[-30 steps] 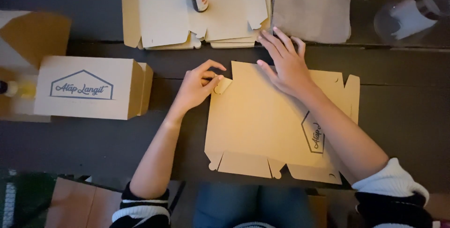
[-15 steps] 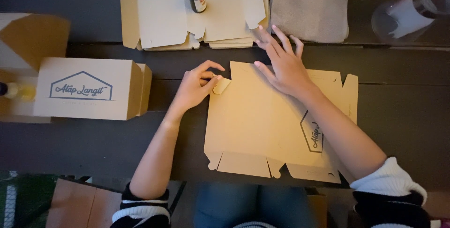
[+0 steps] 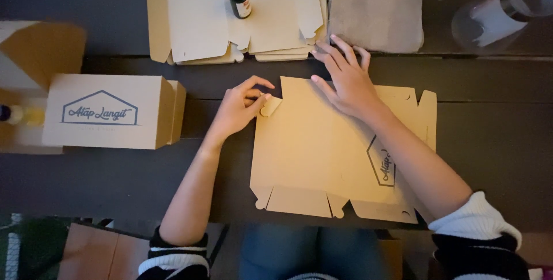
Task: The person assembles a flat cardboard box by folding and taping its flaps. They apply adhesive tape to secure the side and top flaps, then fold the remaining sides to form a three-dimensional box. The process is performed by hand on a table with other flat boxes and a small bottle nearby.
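A flat, unfolded brown cardboard box blank (image 3: 322, 153) lies at centre frame on the dark table (image 3: 489, 142), none of its panels yet raised, while one assembled brown cardboard box (image 3: 106, 112) sits at left. The left hand (image 3: 239, 109) pinches the blank's small corner tab (image 3: 269, 106) between thumb and fingers; the right hand (image 3: 345, 81) presses flat, fingers spread, on the blank's upper edge.

Left hand (image 3: 239, 109) curled, fingertips pinched, right hand (image 3: 345, 81) flat, fingers spread, forearms extended
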